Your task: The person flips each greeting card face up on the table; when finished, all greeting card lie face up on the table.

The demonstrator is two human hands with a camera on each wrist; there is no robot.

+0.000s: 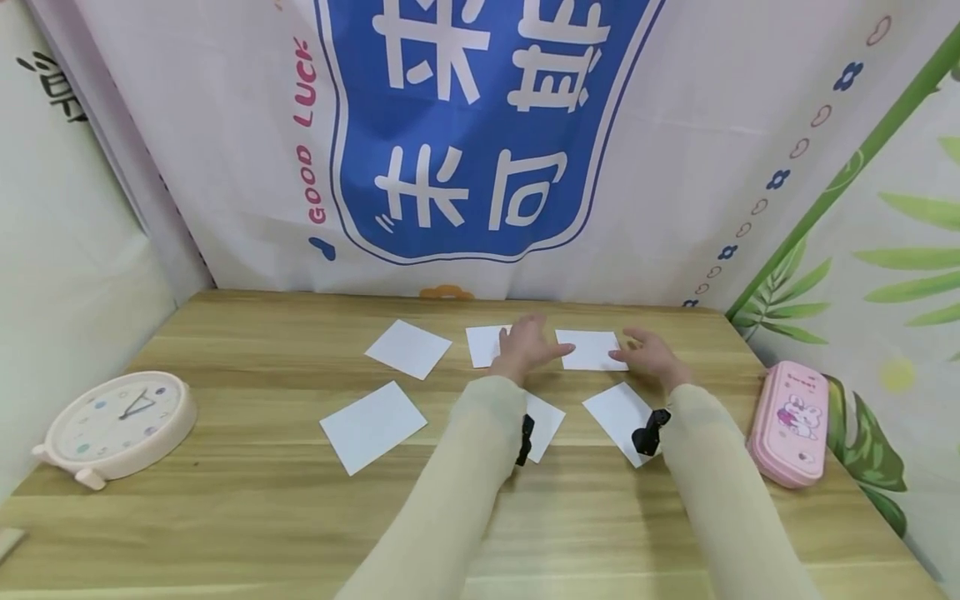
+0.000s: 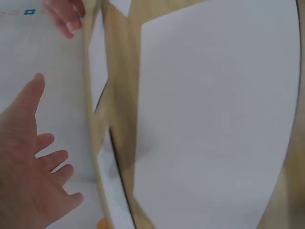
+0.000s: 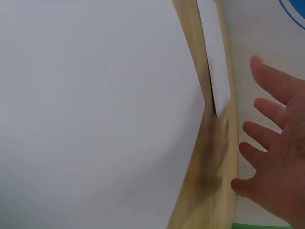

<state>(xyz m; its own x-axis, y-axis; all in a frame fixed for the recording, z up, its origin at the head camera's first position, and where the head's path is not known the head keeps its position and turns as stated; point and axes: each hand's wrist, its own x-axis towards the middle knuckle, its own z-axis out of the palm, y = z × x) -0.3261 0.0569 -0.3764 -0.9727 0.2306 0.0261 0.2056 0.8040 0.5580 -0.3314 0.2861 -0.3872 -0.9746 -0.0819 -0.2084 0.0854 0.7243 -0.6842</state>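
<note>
Several blank white cards lie spread over the wooden table. My left hand (image 1: 527, 346) hovers over the back middle card (image 1: 480, 343), its fingers spread and its thumb pointing right. Beside the right end of the back right card (image 1: 588, 348) is my right hand (image 1: 651, 357), fingers loosely spread. Neither hand holds anything, as both wrist views show the left palm (image 2: 28, 162) and right palm (image 3: 286, 152) bare. Under the left forearm a front card (image 1: 545, 425) is partly hidden. Another front card (image 1: 618, 417) lies below the right wrist, partly covered by its black strap.
Two more cards lie to the left, one at the back (image 1: 408, 348) and one nearer (image 1: 373, 427). A round white clock (image 1: 120, 425) lies at the table's left. The pink pencil case (image 1: 791, 425) sits at the right edge. A printed curtain (image 1: 262, 208) hangs behind.
</note>
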